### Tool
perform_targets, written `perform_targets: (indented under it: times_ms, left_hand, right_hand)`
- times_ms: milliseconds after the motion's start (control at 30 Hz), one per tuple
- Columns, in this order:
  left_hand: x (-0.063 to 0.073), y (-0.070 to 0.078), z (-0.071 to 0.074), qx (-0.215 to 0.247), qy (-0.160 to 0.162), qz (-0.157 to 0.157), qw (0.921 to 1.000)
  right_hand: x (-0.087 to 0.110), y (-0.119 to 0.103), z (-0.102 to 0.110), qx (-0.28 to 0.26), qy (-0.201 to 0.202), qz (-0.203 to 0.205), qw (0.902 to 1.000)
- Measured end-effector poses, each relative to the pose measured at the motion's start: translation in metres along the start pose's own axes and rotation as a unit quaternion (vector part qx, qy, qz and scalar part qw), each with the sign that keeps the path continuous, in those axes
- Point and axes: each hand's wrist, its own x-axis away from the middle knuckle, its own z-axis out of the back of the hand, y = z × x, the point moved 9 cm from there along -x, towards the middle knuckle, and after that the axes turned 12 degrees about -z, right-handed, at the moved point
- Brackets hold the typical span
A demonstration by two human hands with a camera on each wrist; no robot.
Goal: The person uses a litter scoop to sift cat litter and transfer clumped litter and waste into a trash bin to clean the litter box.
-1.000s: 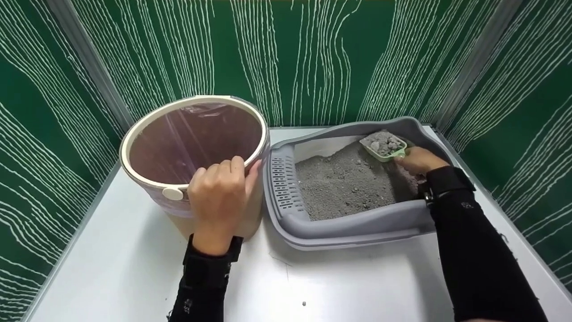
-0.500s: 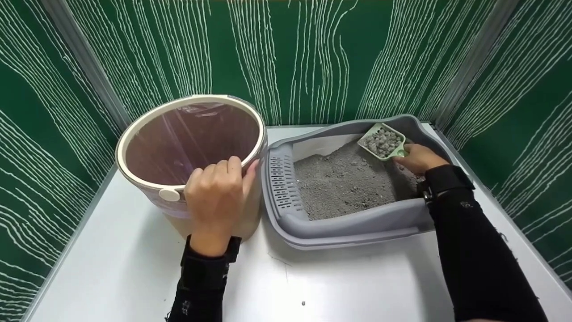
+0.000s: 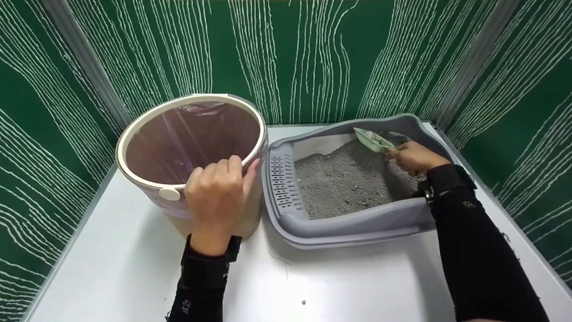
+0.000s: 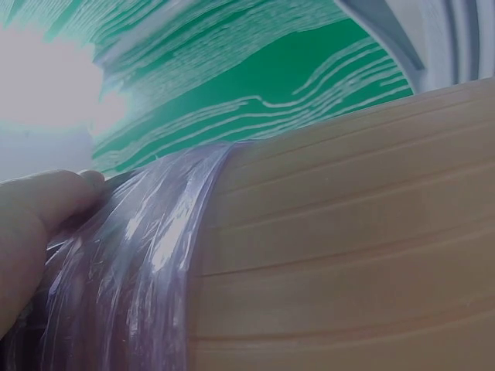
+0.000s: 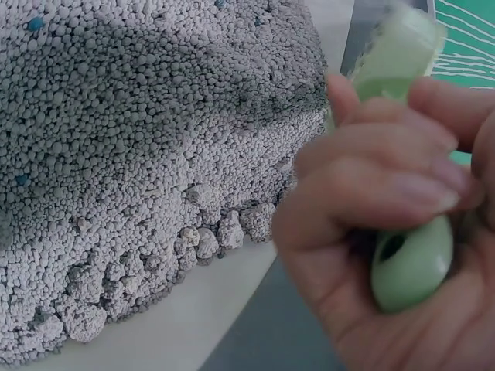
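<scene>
Right grip holding scoop, pale green, tilted

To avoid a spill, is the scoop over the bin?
No, the right hand holds the scoop over the litter box.

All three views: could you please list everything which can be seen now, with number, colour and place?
Table: 1, white, under everything
Bin: 1, beige, on the table's left
Rim: 1, cream, around the bin's mouth
Round knob: 1, cream, below the rim
Plastic liner: 1, clear purplish, inside the bin, folded over the rim
Tray: 1, grey, right of the bin
Granules: one bed, grey with some blue, in the tray
Scoop: 1, pale green, above the granules
Wall panels: 3, green with white lines, back and sides
Posts: 2, grey, back corners
Sleeves: 2, black, forearms
Wristbands: 2, black, wrists
Left hand: 1, bare, gripping the rim
Right hand: 1, bare, gripping the scoop
</scene>
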Motion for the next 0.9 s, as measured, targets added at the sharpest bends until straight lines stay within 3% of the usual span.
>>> perform_targets:
  times_ms: [433,700,900]
  left_hand:
    - [0.000,0.000,0.002,-0.006,0.008,0.000,0.9999]
    - [-0.001,0.002,0.000,-0.008,-0.001,-0.004,1.0000]
    - [-0.001,0.001,0.000,-0.005,0.000,-0.001,1.0000]
  right_hand:
    - [0.000,-0.003,0.000,-0.025,0.005,0.006,0.9997]
    - [-0.001,-0.001,0.008,0.088,0.060,0.018,0.9942]
    - [-0.001,0.000,0.012,0.119,0.091,0.013,0.9886]
